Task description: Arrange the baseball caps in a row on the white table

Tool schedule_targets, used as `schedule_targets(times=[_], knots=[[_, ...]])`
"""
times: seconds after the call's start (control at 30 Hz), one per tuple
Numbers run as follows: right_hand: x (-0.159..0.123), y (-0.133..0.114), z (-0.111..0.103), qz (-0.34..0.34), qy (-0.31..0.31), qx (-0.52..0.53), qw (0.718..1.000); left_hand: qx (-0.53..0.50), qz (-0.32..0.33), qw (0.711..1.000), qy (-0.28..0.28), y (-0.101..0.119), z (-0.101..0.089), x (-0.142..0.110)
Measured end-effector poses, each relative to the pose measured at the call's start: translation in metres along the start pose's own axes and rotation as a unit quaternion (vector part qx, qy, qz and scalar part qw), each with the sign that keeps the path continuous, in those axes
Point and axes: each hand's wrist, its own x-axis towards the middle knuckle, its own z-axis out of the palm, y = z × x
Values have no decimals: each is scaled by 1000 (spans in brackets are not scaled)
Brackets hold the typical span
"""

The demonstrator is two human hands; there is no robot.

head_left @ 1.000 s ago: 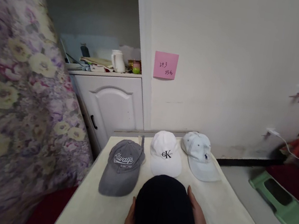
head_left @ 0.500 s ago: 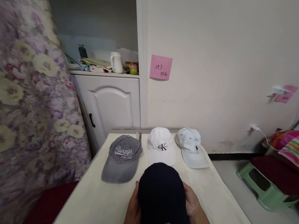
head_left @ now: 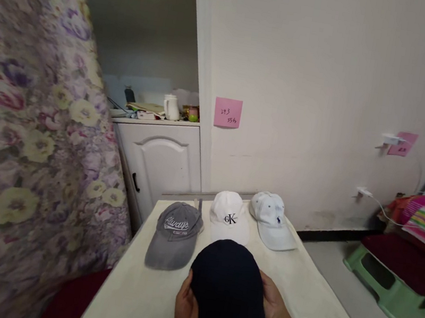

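A pale table [head_left: 306, 303] carries a grey cap [head_left: 174, 233], white cap [head_left: 229, 221], light-blue cap [head_left: 272, 225] and black cap [head_left: 229, 296].

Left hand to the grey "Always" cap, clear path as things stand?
Probably yes. The left hand grips the black cap at its left side, and the grey cap lies just beyond on the table with only bare tabletop between. It would have to let go first.

Black cap [head_left: 229, 296]: matt cloth, smooth. Grey cap [head_left: 175, 234]: washed, faded cotton, stitched lettering. White cap [head_left: 229, 221]: plain cloth. Desk [head_left: 134, 297]: pale, matt, faintly streaked. Stool [head_left: 389, 286]: glossy green plastic.
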Motion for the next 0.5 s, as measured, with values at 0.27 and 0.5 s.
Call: schedule_targets(times=[0.27, 0.5], knots=[[1, -5, 1, -6, -1, -5, 1000, 6, -78, 996, -38, 1, 6, 6], [-13, -15, -5, -47, 21, -27, 998, 19, -47, 999, -8, -1, -16, -27]])
